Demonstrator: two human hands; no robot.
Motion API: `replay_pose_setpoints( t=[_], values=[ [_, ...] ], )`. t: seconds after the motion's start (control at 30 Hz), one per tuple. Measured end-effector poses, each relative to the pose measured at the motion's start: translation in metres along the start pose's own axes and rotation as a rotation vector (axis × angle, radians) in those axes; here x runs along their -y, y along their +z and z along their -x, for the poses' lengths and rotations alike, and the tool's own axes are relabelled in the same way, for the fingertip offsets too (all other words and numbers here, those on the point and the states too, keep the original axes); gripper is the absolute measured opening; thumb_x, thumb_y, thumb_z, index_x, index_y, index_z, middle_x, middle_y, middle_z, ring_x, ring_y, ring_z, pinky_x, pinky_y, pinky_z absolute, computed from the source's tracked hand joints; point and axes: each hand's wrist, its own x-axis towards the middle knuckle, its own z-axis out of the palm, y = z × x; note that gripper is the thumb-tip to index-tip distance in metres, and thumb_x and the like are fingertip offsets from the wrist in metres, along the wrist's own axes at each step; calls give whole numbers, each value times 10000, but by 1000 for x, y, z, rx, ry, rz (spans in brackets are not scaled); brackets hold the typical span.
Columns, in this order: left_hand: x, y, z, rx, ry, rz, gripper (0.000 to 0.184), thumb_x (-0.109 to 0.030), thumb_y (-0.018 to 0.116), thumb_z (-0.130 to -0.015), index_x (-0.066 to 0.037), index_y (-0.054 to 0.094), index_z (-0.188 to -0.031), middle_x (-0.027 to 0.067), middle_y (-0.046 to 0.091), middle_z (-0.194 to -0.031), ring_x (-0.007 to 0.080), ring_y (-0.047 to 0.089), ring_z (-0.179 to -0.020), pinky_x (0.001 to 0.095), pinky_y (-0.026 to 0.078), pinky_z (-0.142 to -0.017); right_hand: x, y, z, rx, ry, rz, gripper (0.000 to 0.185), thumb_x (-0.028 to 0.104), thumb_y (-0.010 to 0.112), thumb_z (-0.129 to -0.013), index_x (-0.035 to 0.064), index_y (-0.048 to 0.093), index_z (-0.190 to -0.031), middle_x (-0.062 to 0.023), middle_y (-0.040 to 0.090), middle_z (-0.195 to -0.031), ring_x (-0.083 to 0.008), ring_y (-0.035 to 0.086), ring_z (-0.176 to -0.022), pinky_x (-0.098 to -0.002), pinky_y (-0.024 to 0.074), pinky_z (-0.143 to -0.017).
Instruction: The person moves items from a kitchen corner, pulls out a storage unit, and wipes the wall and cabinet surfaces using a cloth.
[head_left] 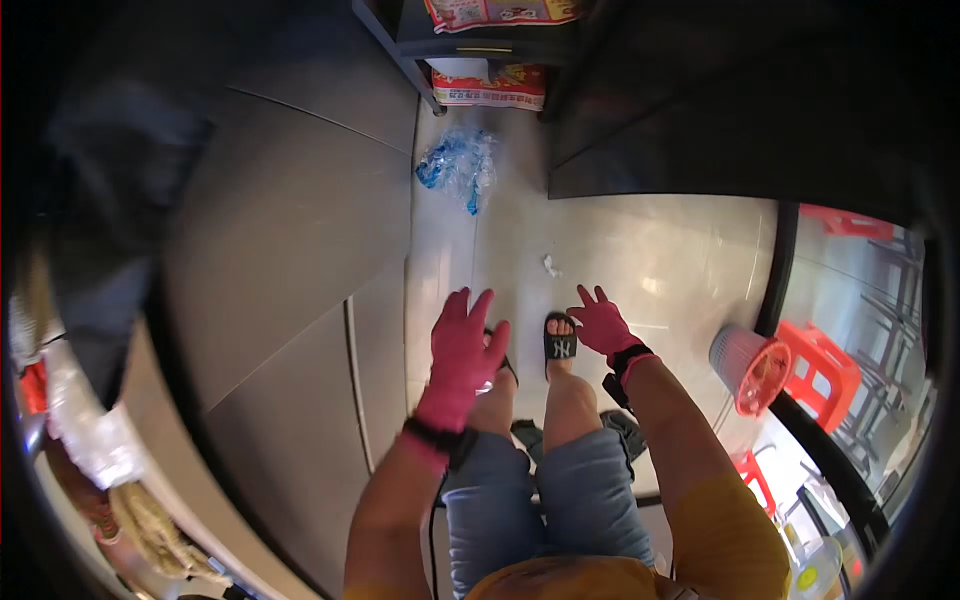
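Observation:
My left hand (462,345), in a pink glove with a black band at the wrist, hangs over my left leg with its fingers apart and nothing in it. My right hand (603,325), gloved the same way, is beside my right slipper (561,338), its fingers spread and holding nothing. Ahead of both hands a small scrap of white paper (551,265) lies on the pale floor. Farther off, a crumpled clear-and-blue plastic bag (458,168) rests on the floor beside the grey cabinet panels. Neither hand touches the bag or the scrap.
Grey panels (290,230) run along the left. At the far end stands a dark shelf (455,48) with red printed packages (490,88). A dark cabinet (720,120) is at the upper right. A plastic basket (745,368) and a red stool (822,375) stand at the right.

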Motion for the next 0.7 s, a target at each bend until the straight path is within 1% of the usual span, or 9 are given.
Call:
replay_pose_setpoints(
  t=[0.1, 0.2, 0.3, 0.33, 0.4, 0.47, 0.57, 0.6, 0.7],
  values=[
    [90, 82, -66, 347, -411, -101, 658, -420, 650, -835, -228, 410, -1416, 313, 406, -1374, 450, 398, -1278, 455, 385, -1026, -19, 15, -62, 44, -107, 153, 408, 160, 560, -805, 238, 634, -1199, -146, 302, -1518, -436, 299, -1363, -477, 399, -1027],
    [136, 112, -132, 296, -557, 355, 713, -510, 676, -794, -305, 408, -1421, 358, 217, -1467, 455, 269, -1371, 469, 355, -1064, -44, 50, -113, 33, -240, 328, 430, 109, 526, -819, 282, 643, -1195, -162, 326, -1504, -402, 322, -1365, -464, 395, -1011],
    [191, 154, -180, 315, -517, 380, 625, -382, 576, -907, -341, 307, -1468, 220, 303, -1500, 391, 235, -1404, 384, 246, -1132, -57, 74, -140, -13, -352, 312, 488, 95, 561, -778, 281, 620, -1225, -178, 338, -1485, -409, 308, -1370, -475, 390, -1006],
    [225, 182, -192, 290, -462, 594, 482, -313, 443, -981, -254, 369, -1454, 150, 311, -1515, 373, 228, -1407, 374, 203, -1150, -63, 82, -147, -35, -372, 340, 514, 94, 565, -774, 234, 586, -1268, -155, 353, -1479, -418, 318, -1358, -484, 399, -989],
    [303, 241, -212, 180, -378, 922, 436, -298, 368, -1005, -169, 426, -1418, 125, 336, -1505, 352, 251, -1398, 370, 220, -1142, -76, 97, -156, -149, -392, 312, 516, 96, 559, -776, 196, 567, -1283, -136, 363, -1475, -408, 335, -1347, -487, 402, -978],
    [291, 245, -216, 41, -456, 845, 557, -340, 708, -832, -45, 557, -1280, 130, 369, -1467, 256, 354, -1352, 338, 322, -1086, -91, 111, -158, -256, -429, 267, 512, 87, 549, -784, 98, 533, -1296, -118, 402, -1447, -373, 399, -1303, -472, 412, -982],
    [247, 217, -196, -112, -349, 658, 592, -261, 714, -837, -39, 494, -1340, 130, 343, -1481, 255, 358, -1350, 330, 325, -1089, -110, 127, -150, -255, -246, -145, 515, 70, 551, -785, 56, 516, -1298, -147, 424, -1422, -348, 437, -1271, -434, 412, -1012],
    [218, 194, -180, -107, -310, 786, 665, -164, 707, -829, -23, 403, -1404, 133, 309, -1499, 251, 363, -1351, 329, 314, -1100, -102, 110, -136, -294, -120, -182, 451, 64, 547, -798, 3, 543, -1245, -174, 466, -1378, -349, 487, -1215, -396, 404, -1033],
    [174, 145, -137, -143, 44, 427, 648, -87, 685, -839, -61, 397, -1418, 114, 277, -1521, 282, 378, -1341, 366, 356, -1074, -90, 68, -109, -428, -16, -617, 302, 23, 580, -835, 29, 634, -1132, -178, 516, -1337, -326, 552, -1159, -379, 418, -1016]
  ],
)
